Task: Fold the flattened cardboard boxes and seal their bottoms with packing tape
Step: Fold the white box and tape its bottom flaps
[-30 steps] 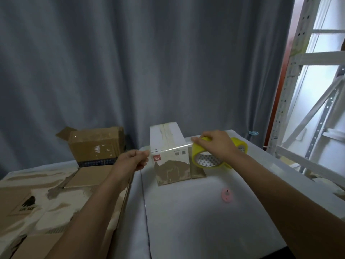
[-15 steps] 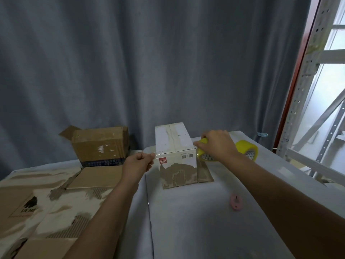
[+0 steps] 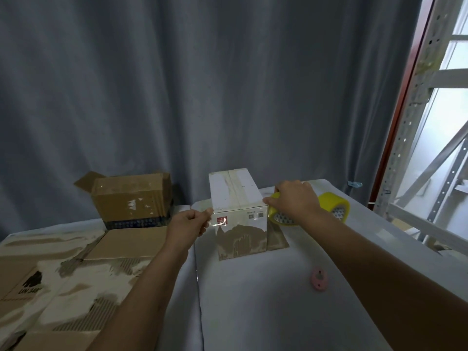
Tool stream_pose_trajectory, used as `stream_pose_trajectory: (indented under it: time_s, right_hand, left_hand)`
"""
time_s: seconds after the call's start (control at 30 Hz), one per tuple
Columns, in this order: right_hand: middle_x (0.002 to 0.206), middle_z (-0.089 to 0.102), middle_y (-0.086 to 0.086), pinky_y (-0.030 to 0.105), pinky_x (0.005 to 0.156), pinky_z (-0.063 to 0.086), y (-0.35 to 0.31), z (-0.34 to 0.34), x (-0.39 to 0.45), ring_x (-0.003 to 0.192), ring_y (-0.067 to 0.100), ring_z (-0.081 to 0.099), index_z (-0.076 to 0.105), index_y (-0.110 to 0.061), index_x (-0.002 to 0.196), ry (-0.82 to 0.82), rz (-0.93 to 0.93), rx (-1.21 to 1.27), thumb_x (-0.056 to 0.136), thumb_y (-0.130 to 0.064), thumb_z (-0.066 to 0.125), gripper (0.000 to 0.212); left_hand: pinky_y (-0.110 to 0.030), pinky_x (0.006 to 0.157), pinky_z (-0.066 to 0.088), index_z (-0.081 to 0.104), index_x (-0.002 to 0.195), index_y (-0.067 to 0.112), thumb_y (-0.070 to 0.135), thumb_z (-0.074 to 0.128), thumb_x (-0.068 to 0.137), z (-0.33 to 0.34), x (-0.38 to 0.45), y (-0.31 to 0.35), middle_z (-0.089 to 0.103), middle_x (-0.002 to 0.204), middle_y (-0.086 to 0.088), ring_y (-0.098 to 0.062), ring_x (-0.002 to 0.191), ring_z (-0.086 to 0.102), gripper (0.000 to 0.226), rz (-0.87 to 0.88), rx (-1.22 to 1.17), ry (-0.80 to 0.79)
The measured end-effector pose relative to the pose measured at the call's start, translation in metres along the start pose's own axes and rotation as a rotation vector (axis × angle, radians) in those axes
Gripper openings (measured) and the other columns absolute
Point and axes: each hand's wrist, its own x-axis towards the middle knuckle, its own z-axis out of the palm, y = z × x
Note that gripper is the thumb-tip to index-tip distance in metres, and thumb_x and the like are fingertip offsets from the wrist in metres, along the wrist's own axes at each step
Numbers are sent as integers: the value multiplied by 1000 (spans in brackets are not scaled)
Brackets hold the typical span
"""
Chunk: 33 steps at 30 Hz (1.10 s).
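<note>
Small white-and-brown cardboard box stood toward the far edge of the grey-covered desk, flaps closed upward, an older strip already down the top seam. Left hand clenched in a pinch on the free end of clear packing tape, just beside the box's near-left corner. Right hand grasped a yellow-cored roll of packing tape against the box's near-right corner. The strip ran taut between the two hands, across the upper part of the near face, catching a glare.

Second yellow tape roll lay just behind the right hand. Small pink round object sat near the desk's middle, well apart from the box. Open brown cardboard box stood at the far-left corner; flattened torn cardboard sheets covered the left edge.

Judgement: step in hand was laying a band over the near upper edge. To do it well, keep the strip level and tight, land the left end first and press it flat, then draw the roll round the right corner without slack. Rub along the edge so no bubble or wrinkle sets. The box looked light and could slide or tip under the pull; steady it with the heel of one hand. Whether the tape already stuck to the face could not be told.
</note>
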Motion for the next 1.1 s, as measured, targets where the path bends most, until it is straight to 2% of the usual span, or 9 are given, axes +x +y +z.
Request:
stream_pose_trajectory:
  time_s: [0.2,0.33,0.43,0.53,0.6,0.73,0.83,0.93,1.1]
  right_hand:
    - [101,68,5,33,85,38,1,4,2,95,22,61,66,-17,99,-20,12,27,90,-59,51,46]
    - [106,67,4,33,89,38,-2,5,3,99,22,60,66,-18,106,-19,6,30,90,-58,50,46]
    - [103,68,4,33,87,38,-1,5,1,96,21,61,67,-18,102,-18,6,35,90,-58,51,44]
    - [104,67,5,34,88,38,-1,3,0,99,23,60,66,-17,103,-32,2,36,90,-57,51,44]
    - [103,66,5,34,87,37,-1,0,-2,100,23,59,65,-16,99,-58,2,62,89,-58,52,45]
    - [91,67,6,34,77,42,16,-1,-4,90,23,59,67,-10,89,-152,45,341,89,-56,54,48]
    - [105,64,5,36,86,43,27,-2,-7,98,24,56,64,-18,94,-235,56,479,95,-37,44,28]
    - [105,61,1,44,95,42,36,-9,-12,102,24,55,61,-23,92,-307,57,541,95,-32,41,23]
    - [94,64,2,37,87,46,56,-14,-24,94,21,59,67,-18,89,-328,93,856,90,-30,61,13]
  left_hand:
    - [-27,70,49,74,90,9,35,62,93,-6,3,2,68,91,-6,-20,83,60,29,-33,35,-39]
    - [-34,83,53,59,129,10,38,51,99,-15,9,3,64,121,-10,-16,87,63,42,-10,142,74]
    - [-28,88,45,50,137,13,26,51,100,-13,-1,10,59,127,-6,-15,104,58,39,356,377,248]
    - [-21,91,41,65,122,17,16,54,98,19,-12,28,62,121,-1,-14,109,54,26,768,588,-4]
    - [-22,98,37,64,125,16,14,56,96,42,-10,30,62,126,-1,-17,116,51,30,886,773,-163]
    - [-26,99,41,62,129,19,10,62,91,54,3,23,58,129,-1,-18,118,51,39,937,906,-242]
    - [-28,99,44,59,132,21,13,62,92,50,7,19,56,131,1,-18,120,49,40,944,964,-237]
    - [-34,89,50,65,124,17,7,67,87,47,9,17,62,121,-4,-24,111,56,39,1001,928,-231]
    - [-36,81,53,64,127,19,0,70,80,39,8,19,63,114,-5,-26,104,57,50,1028,947,-256]
